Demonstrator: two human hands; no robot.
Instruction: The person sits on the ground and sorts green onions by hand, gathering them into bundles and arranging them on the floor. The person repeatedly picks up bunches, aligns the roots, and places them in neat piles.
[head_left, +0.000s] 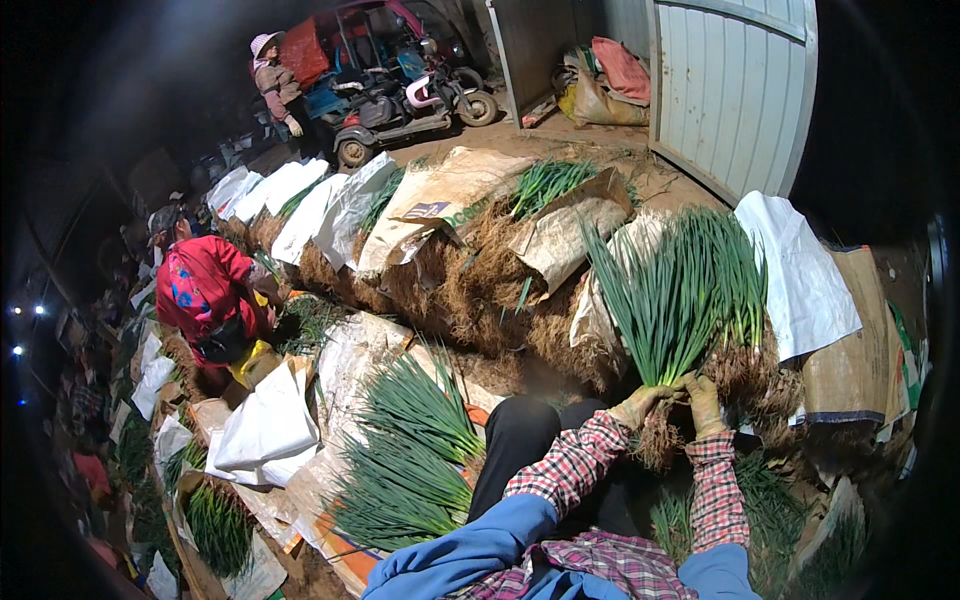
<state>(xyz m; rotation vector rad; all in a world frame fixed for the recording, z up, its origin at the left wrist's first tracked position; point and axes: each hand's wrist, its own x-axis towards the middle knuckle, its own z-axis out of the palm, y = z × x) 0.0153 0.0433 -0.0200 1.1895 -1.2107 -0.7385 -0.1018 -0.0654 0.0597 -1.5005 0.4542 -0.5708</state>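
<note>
My gloved left hand (641, 405) grips a bunch of green onions (649, 319) near the base of its stems. The leaves fan upward and the brown roots (658, 436) hang below the glove. Against the right side of the stems, my gloved right hand (703, 406) has its fingers closed on the same bunch; its fingertips meet the left hand. Just behind and to the right lie more green onions (739, 281) on the stack, roots facing me. Two more bundles, an upper one (416, 409) and a lower one (405, 487), rest to the left of my legs.
A long stack of rooted onions (480, 292) runs leftward, partly covered by woven sacks (450, 191) and a white sack (799, 277). A person in red (202, 292) bends at the left. Another person (277, 90) stands near a three-wheeler (397, 97). A metal door (735, 90) stands behind.
</note>
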